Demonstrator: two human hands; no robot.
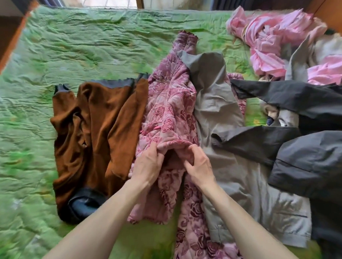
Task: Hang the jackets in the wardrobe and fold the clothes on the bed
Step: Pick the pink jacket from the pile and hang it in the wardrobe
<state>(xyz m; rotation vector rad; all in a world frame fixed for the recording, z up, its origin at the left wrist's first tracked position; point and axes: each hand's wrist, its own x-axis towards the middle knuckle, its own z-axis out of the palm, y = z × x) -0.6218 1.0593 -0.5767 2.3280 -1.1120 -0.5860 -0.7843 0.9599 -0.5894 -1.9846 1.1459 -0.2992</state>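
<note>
- Folding step, it seems: left hand (148, 163) and right hand (199, 164) both pinching the pink rose garment (167, 113), fingers curled into its cloth.
- Lying mid-bed (51, 53), between brown top (91, 129) and grey jacket (222, 120).
- Next, probably: pull flat, then fold over.

No readable txt, labels, brands or nos. anywhere on clothes or bedding.

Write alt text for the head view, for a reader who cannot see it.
Both hands, left and right, grip a fold of a pink rose-print quilted garment lying on a green bedspread. A brown top lies to its left, a grey jacket and dark jackets to its right, pink clothes beyond.
</note>
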